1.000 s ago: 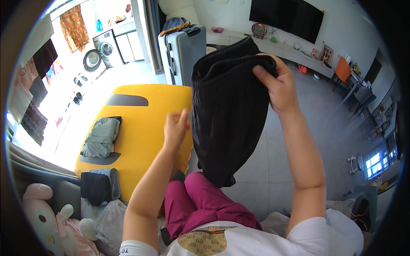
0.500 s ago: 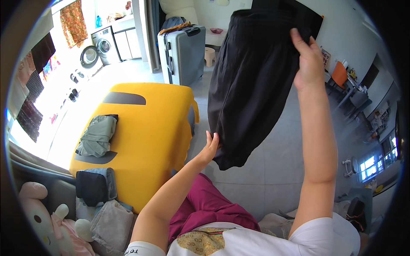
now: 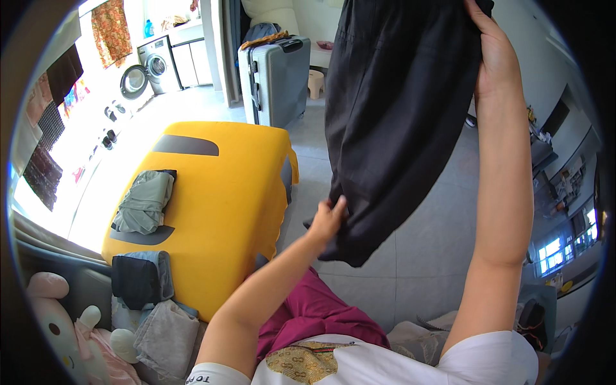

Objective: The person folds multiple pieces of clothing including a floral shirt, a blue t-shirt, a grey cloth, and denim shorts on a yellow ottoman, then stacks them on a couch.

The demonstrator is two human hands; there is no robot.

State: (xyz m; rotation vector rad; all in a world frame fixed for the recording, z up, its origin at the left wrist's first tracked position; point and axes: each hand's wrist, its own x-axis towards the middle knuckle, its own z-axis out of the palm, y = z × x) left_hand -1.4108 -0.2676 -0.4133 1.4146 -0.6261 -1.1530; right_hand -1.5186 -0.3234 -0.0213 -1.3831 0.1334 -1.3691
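Note:
A black garment [image 3: 398, 122] hangs in front of me, held up high. My right hand [image 3: 495, 61] grips its top edge at the upper right, arm stretched up. My left hand [image 3: 327, 221] pinches the garment's lower left edge, just above my lap. My maroon trousers [image 3: 314, 311] show below the hanging cloth. To my left lies a yellow fabric-covered surface [image 3: 224, 199] with a folded grey-green garment [image 3: 144, 202] on it.
A grey upright suitcase [image 3: 276, 80] stands behind the yellow surface. Folded dark and grey clothes [image 3: 144, 301] and a pink plush toy [image 3: 54, 321] lie at the lower left. A washing machine [image 3: 154, 67] stands at the far left. Grey tiled floor [image 3: 423, 256] spreads to the right.
My right hand has lifted the black garment higher, from chest level to the top of the view. My left hand left the yellow surface and took hold of the garment's lower edge.

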